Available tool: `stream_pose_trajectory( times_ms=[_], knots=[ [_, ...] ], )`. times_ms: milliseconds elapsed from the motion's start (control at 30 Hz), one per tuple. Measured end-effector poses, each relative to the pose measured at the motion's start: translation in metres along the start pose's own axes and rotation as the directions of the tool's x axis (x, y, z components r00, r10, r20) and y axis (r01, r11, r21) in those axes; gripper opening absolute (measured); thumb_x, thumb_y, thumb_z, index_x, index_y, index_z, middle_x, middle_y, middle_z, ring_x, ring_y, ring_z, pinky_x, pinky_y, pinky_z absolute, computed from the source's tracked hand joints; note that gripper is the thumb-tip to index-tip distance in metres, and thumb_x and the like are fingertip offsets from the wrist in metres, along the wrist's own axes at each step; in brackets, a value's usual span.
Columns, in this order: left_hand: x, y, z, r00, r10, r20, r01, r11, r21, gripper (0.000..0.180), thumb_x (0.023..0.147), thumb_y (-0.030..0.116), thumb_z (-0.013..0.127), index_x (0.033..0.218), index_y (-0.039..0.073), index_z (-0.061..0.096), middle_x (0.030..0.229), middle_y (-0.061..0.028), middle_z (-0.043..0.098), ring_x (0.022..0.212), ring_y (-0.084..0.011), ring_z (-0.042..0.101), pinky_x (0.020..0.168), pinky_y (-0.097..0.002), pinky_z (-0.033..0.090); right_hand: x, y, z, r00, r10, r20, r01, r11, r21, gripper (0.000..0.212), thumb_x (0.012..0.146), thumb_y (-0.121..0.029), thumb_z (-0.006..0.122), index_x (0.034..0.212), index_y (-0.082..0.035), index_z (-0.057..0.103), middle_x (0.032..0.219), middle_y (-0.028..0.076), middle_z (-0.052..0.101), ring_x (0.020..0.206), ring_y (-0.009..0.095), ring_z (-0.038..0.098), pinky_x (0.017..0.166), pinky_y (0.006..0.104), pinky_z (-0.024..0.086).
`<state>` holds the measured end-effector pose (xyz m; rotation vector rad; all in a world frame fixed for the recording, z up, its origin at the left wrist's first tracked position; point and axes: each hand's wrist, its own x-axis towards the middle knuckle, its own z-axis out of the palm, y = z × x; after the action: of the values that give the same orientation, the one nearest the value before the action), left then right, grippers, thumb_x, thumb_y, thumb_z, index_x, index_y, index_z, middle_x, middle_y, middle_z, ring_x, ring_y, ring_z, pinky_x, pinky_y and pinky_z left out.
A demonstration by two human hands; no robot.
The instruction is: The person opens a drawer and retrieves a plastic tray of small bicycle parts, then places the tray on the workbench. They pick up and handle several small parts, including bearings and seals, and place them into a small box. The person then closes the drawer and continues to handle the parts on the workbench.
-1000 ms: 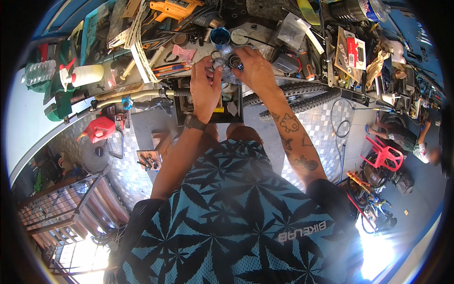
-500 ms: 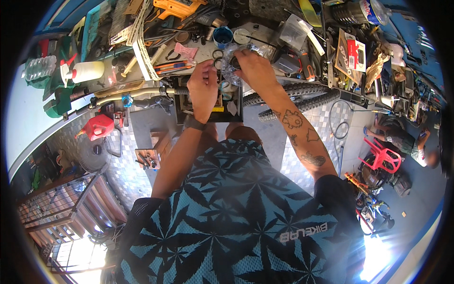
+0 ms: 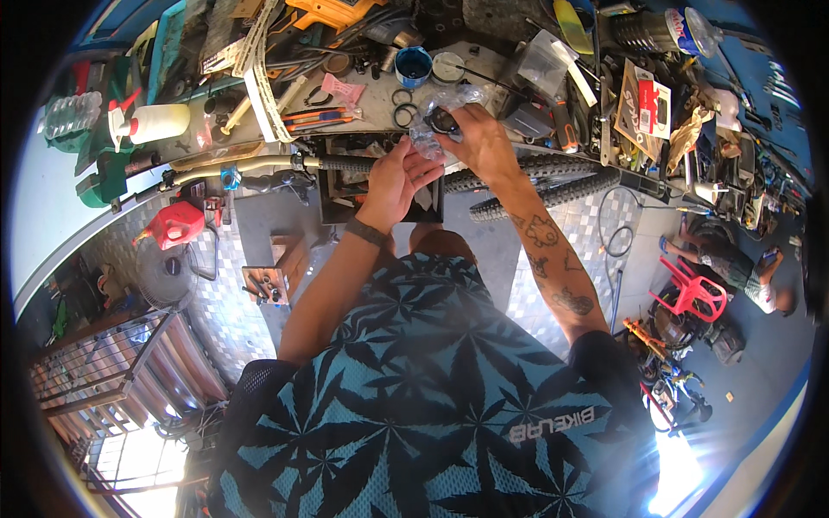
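My right hand [image 3: 484,145] is closed on a black round part [image 3: 443,119], which sits in crinkled clear plastic wrap [image 3: 421,138] over the bench's front edge. Just left of it, my left hand [image 3: 393,186] has its fingers spread, palm turned toward the wrap. Its fingertips reach the lower side of the wrap; whether they touch it I cannot tell. On the bench top beside the wrap lie two thin dark rings [image 3: 403,106]. Beyond them stand a blue cup [image 3: 413,66] and a small pale round container [image 3: 447,68].
Below my hands is an open drawer [image 3: 332,211] with small items. A handlebar [image 3: 250,168] runs along the bench edge at left; knobby tires [image 3: 553,177] lie under it at right. Tools, a spray bottle [image 3: 160,125] and boxes crowd the bench. Another person sits far right.
My left hand has opened from curled fingers and moved right, beneath the plastic wrap. My right hand has shifted slightly right and down with the black round part, which now shows more clearly.
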<state>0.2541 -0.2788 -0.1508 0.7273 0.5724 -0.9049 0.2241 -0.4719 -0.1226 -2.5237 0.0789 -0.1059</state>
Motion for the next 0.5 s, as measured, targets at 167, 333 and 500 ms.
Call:
stream_pose_trajectory(
  times_ms=[167,333,500],
  knots=[
    [0.001,0.001,0.009,0.967,0.254,-0.011,-0.23,0.892,0.39,0.03,0.111,0.025,0.06,0.113,-0.005,0.065,0.102,-0.0158,0.074,0.09,-0.0268,0.078,0.077,-0.0384,0.068,0.003,-0.006,0.01,0.996,0.023,-0.092,-0.023,1.0,0.0,0.051,0.084,-0.014,0.085,0.131,-0.002,0.067,0.116,0.02,0.073,0.112,0.041,0.067,0.096,0.0472,0.056],
    [0.002,0.018,0.012,0.858,0.508,0.073,-0.424,0.621,0.659,0.023,0.109,0.013,0.059,0.121,-0.005,0.067,0.098,-0.0124,0.074,0.082,-0.0185,0.075,0.07,-0.0316,0.066,0.006,-0.009,0.016,0.991,0.063,-0.12,-0.055,0.996,0.072,0.05,0.083,-0.013,0.085,0.129,-0.002,0.066,0.117,0.019,0.072,0.114,0.041,0.066,0.097,0.0482,0.056],
    [0.002,0.037,0.021,0.712,0.612,0.344,-0.523,0.136,0.841,0.023,0.102,0.003,0.063,0.123,0.001,0.073,0.104,-0.0104,0.071,0.085,-0.0183,0.072,0.073,-0.0321,0.061,0.007,-0.009,0.014,0.991,0.082,-0.106,-0.071,0.992,0.106,0.05,0.083,-0.013,0.086,0.127,0.0,0.066,0.118,0.021,0.072,0.113,0.042,0.065,0.097,0.0491,0.055]
  ],
)
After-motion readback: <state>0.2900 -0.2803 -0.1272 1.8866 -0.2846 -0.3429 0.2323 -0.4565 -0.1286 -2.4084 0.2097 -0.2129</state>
